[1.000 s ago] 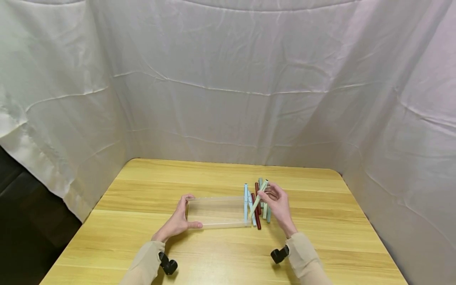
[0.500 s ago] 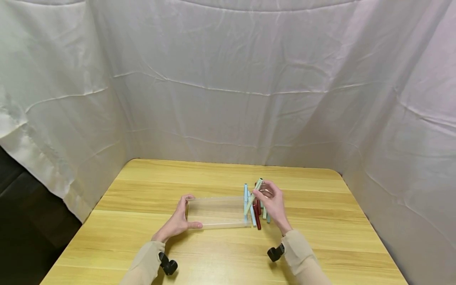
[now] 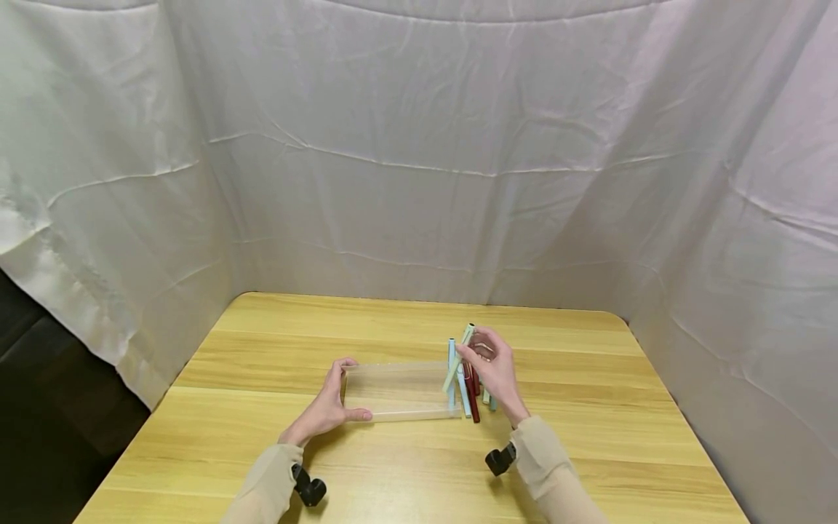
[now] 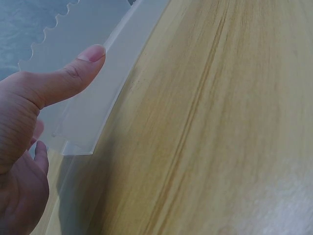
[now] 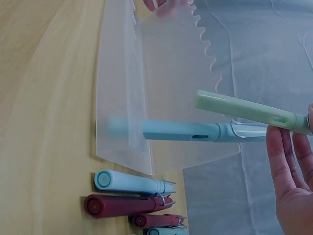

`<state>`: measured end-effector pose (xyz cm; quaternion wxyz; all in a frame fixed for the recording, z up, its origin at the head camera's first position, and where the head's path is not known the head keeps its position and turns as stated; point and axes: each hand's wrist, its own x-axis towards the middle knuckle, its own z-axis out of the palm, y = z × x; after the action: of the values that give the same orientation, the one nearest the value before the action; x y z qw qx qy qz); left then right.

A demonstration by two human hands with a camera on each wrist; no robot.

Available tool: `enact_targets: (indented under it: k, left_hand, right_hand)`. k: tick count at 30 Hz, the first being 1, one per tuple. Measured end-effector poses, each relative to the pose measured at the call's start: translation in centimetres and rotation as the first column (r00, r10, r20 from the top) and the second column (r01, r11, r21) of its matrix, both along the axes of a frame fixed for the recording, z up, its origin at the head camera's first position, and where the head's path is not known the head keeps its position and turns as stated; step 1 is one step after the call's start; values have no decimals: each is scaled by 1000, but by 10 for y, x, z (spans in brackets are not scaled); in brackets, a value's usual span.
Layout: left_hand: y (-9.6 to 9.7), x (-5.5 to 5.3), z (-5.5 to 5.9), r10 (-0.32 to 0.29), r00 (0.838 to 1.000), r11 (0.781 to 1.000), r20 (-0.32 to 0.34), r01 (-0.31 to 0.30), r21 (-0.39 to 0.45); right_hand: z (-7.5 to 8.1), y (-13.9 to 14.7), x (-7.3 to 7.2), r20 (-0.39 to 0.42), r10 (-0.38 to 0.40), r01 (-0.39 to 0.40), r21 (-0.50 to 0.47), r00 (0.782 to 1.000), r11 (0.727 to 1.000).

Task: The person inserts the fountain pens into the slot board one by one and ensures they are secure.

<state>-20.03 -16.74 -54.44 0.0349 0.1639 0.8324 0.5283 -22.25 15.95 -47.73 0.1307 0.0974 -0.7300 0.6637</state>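
Observation:
A translucent pen rest [image 3: 412,415] with scalloped edges stands on the table. My left hand [image 3: 330,406] grips its left end, the thumb along the near side in the left wrist view. My right hand [image 3: 494,367] pinches a pale green pen [image 5: 244,108] by its upper part, tilted above the right end of the rest. In the right wrist view, a light blue pen [image 5: 183,131] lies across the rest at that end. Beside it on the table are another light blue pen [image 5: 129,181] and dark red pens [image 5: 122,205]. My right hand partly hides the pile in the head view.
Further pens, one a grey-teal pen [image 3: 493,402], lie under and beside my right hand. The wooden table [image 3: 393,466] has a pale curtain [image 3: 419,182] behind it and at both sides. A black surface [image 3: 52,407] shows at the far left.
My right hand has moved left with the pale green pen, from over the pile to the right end of the pen rest. The left hand and the rest have stayed put.

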Motion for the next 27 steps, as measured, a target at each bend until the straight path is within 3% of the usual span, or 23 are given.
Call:
enact_targets:
  k: [8,17,27]
  left_hand:
    - [0,0,0,2,1000,1000,-1,-2,6]
    - [-1,1,1,1,1000,1000,2,-1,4]
    - [-1,0,0,0,1000,1000,0,0,4]
  right_hand:
    - [5,-7,0,46,16,-16,0,999,1000]
    - [4,-9,0,40,15,-16,38,999,999]
    - [-8,-9,2,10,13,-15,211,1000,977]
